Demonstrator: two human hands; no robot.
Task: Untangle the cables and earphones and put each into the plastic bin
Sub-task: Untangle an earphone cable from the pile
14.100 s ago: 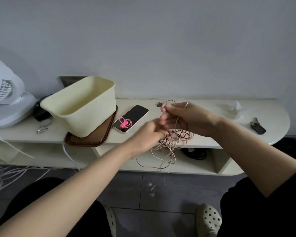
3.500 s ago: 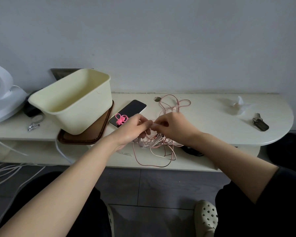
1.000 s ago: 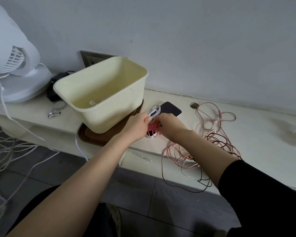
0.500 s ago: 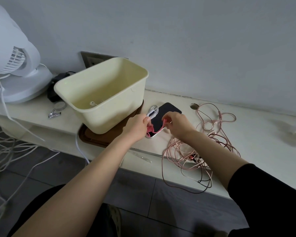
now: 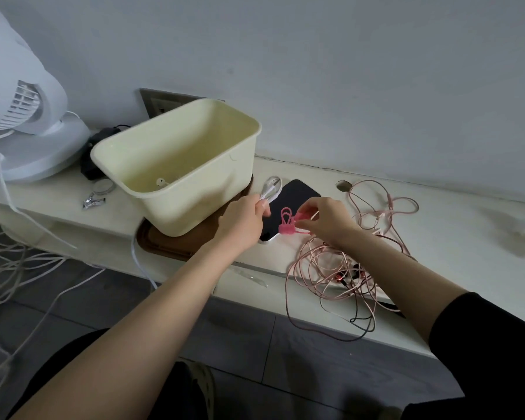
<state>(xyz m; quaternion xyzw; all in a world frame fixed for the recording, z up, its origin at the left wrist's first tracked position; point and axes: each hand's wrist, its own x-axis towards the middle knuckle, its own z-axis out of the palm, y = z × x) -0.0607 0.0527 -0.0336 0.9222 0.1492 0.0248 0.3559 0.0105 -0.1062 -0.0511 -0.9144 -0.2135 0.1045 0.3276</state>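
My left hand grips a coiled white cable just right of the cream plastic bin. Pinched in my right hand is a pink silicone cable tie, lifted above the black phone. A white earbud lies inside the bin. A tangle of rose-gold cables with red earphones sprawls over the shelf's front edge, under my right forearm.
The bin stands on a brown tray. A white fan sits far left beside a black object and a metal clip. White cords trail on the floor. The shelf has a cable hole.
My right hand has lifted the pink tie off the phone and pulled it to the right, apart from the white cable held in my left hand.
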